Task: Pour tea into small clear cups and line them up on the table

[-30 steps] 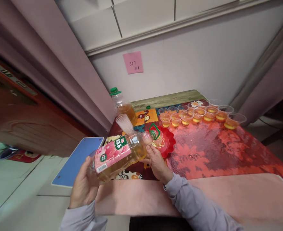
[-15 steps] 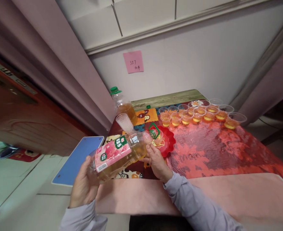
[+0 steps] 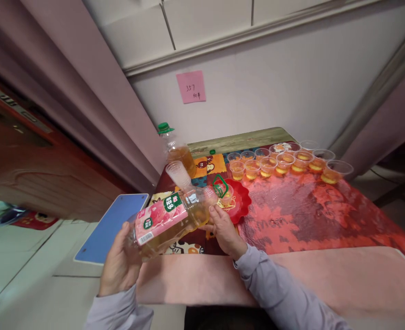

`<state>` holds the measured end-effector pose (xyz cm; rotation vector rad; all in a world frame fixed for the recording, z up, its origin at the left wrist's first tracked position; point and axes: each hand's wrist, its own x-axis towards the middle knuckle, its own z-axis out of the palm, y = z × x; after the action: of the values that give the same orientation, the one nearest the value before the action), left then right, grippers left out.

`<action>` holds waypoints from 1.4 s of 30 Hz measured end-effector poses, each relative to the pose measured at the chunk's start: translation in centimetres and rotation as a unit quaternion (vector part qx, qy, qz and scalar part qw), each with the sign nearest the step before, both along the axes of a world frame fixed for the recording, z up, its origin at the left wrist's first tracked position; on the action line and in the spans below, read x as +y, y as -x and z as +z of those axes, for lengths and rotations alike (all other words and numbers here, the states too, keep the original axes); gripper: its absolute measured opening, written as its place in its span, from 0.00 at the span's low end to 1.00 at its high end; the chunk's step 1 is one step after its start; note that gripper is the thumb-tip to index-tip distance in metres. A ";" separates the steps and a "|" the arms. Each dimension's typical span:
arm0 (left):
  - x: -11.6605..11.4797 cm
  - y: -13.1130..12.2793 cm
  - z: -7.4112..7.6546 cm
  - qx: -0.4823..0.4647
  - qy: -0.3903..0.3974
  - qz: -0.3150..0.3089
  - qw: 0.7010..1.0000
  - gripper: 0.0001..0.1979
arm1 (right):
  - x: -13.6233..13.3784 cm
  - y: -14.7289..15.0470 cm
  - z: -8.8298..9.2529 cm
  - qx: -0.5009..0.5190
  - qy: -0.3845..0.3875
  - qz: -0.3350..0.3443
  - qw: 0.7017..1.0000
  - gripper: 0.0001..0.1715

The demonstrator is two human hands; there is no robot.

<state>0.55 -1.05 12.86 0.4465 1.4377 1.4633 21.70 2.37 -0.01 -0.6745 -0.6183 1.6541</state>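
Note:
A big juice bottle (image 3: 163, 215) with a pink label and pale amber liquid lies tilted across both hands, its neck toward the right. My left hand (image 3: 118, 266) is wrapped round its base. My right hand (image 3: 223, 229) is closed on the bottle near its shoulder and neck, with some fingers hidden beneath. The bottle's mouth, with a green ring handle (image 3: 220, 185) around it, is at a clear plastic cup (image 3: 227, 195). That cup stands in a red scalloped dish (image 3: 244, 201). Behind the bottle rises a leaning stack of clear cups (image 3: 178, 173).
Several clear cups (image 3: 280, 162) holding amber liquid stand in rows at the table's back right. A second bottle (image 3: 181, 156) with a green cap stands at the back left. A loose green cap (image 3: 212, 151) lies near the back edge. A blue board (image 3: 114, 224) is left of the table.
Almost nothing differs. Both hands keep their hold on the tilted bottle, and the view has shifted very slightly.

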 end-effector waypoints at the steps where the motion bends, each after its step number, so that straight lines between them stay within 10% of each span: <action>1: 0.0 0.0 0.0 0.000 0.000 -0.002 1.000 0.19 | 0.0 0.0 0.0 0.001 0.000 0.000 1.000 0.34; 42: -0.5 -0.5 0.7 0.006 0.019 -0.005 1.000 0.24 | -0.2 -0.1 0.4 0.001 0.009 0.003 1.000 0.33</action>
<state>1.01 -1.59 13.57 0.4394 1.4687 1.4260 21.78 2.14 0.35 -0.6836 -0.6049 1.6675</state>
